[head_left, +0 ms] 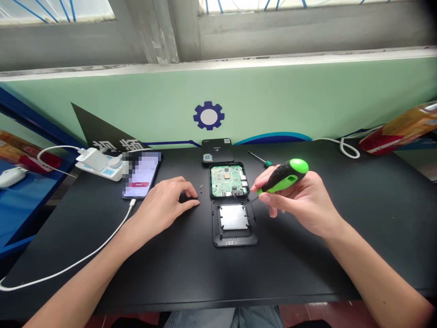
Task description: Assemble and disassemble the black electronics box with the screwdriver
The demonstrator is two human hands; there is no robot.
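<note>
My right hand (300,200) grips a green and black screwdriver (283,176), whose tip touches the upper right corner of a metal plate in a black cover (235,223). Just behind the cover lies an opened black box with a green circuit board (228,180). My left hand (164,205) rests on the black table (375,218), fingers curled and pointing toward a few tiny screws (201,187) left of the board. It holds nothing.
A phone (141,174) on a white charging cable lies at the left, with a white power strip (100,163) behind it. A second closed black box (217,150) and a small screwdriver (259,158) sit at the back. A bottle (399,127) lies at the far right.
</note>
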